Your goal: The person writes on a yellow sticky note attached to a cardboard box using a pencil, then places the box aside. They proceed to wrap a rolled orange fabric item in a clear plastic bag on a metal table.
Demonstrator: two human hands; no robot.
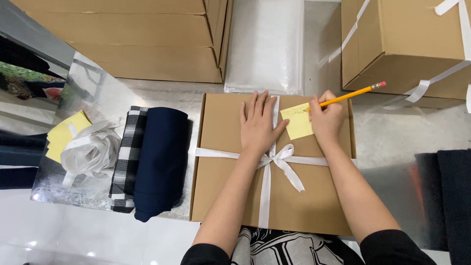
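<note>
Writing on a note atop a tied box, seen from the head camera. The flat brown cardboard box (230, 191) is lying on the surface directly in front of the person, bound by a white ribbon (267, 172) crossing at a bow near its middle. A yellow sticky note (297, 122) is sitting on the lid, just right of the ribbon's lengthwise band. The left hand (258, 125) is lying flat on the lid, fingers spread, its thumb reaching toward the note's near edge. The right hand (326, 120) is pinching a yellow pencil (351, 94), fingers closed around the shaft and the tip meeting the paper's upper right part. Good practice, judging from this pose: the flat hand is steadying box and paper, the writing hand is resting its heel on the lid, and light strokes are keeping the thin sheet from creasing or sliding. Beside the box are lying folded navy fabric (159, 162), checked cloth (127, 157) and loose ribbon coils (91, 149).
</note>
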